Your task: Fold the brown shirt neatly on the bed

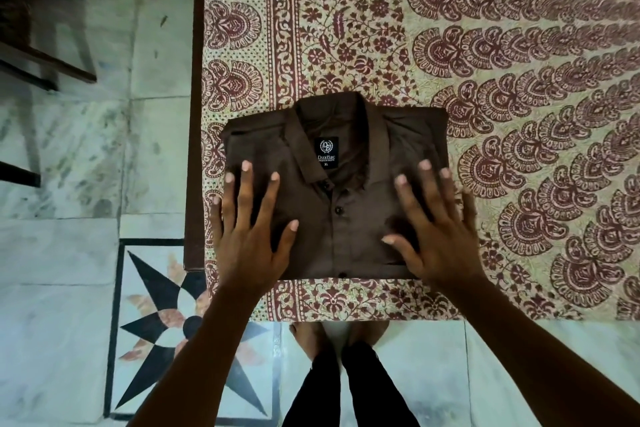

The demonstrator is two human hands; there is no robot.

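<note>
The brown shirt (334, 204) lies folded into a compact rectangle near the bed's front left corner, collar away from me, buttons and a black neck label facing up. My left hand (251, 236) rests flat on the shirt's left half with fingers spread. My right hand (438, 236) lies flat on the right half, fingers spread too. Neither hand grips any cloth.
The bed (485, 45) is covered by a cream sheet printed with maroon floral patterns. Its dark wooden side edge (194, 114) runs along the left. Marble floor with a black star inlay (180, 326) lies left and below. My legs and feet (339, 357) stand at the bed's front edge.
</note>
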